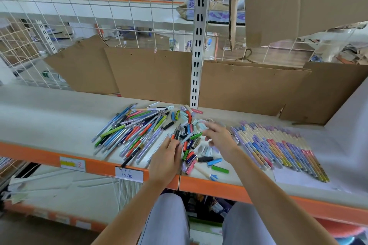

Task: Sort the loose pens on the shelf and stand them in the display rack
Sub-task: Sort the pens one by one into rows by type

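A loose heap of coloured pens (131, 133) lies on the pale shelf (49, 117), left of centre. Beside it is a scatter of pen caps and short barrels (189, 141). To the right, several matching pens (278, 145) lie side by side in a neat row. My left hand (167, 157) rests at the heap's right edge, its fingertips touching some thin pens there. My right hand (219, 137) hovers over the caps with fingers loosely spread and nothing visibly held. No display rack is in view.
Brown cardboard sheets (151, 73) lean against the white wire grid (99, 16) behind the shelf. A slotted white upright (196, 55) stands at the back centre. The shelf front is an orange rail (239, 187) with price labels (129, 174). Cardboard hangs overhead at right.
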